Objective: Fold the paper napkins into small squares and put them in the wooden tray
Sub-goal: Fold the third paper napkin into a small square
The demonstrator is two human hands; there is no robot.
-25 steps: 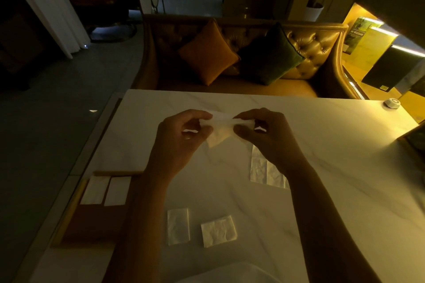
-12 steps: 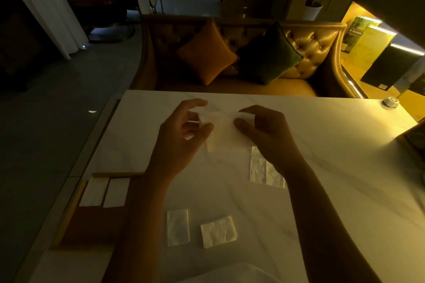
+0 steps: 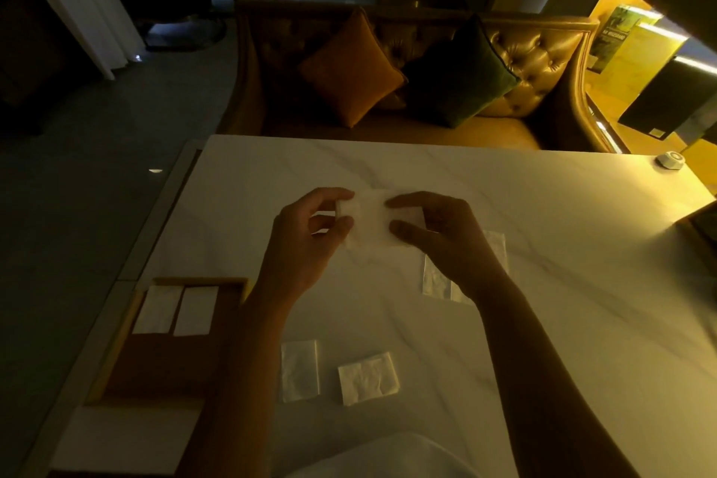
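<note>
Both hands hold one white paper napkin (image 3: 370, 219) just above the middle of the marble table (image 3: 543, 244). My left hand (image 3: 306, 244) pinches its left edge and my right hand (image 3: 446, 241) pinches its right edge. The wooden tray (image 3: 163, 369) lies at the table's left front, with two folded napkins (image 3: 176, 310) side by side at its far end. A folded napkin square (image 3: 368, 378) and a clear wrapper (image 3: 299, 371) lie near the front edge.
More clear wrappers (image 3: 438, 279) lie under my right wrist. A small white round object (image 3: 668, 159) sits at the far right corner. A leather sofa (image 3: 535, 62) with an orange cushion (image 3: 351, 70) and a green cushion (image 3: 461, 74) stands behind the table.
The napkin has been spread out wider between my hands, which moved slightly apart and lower toward the table.
</note>
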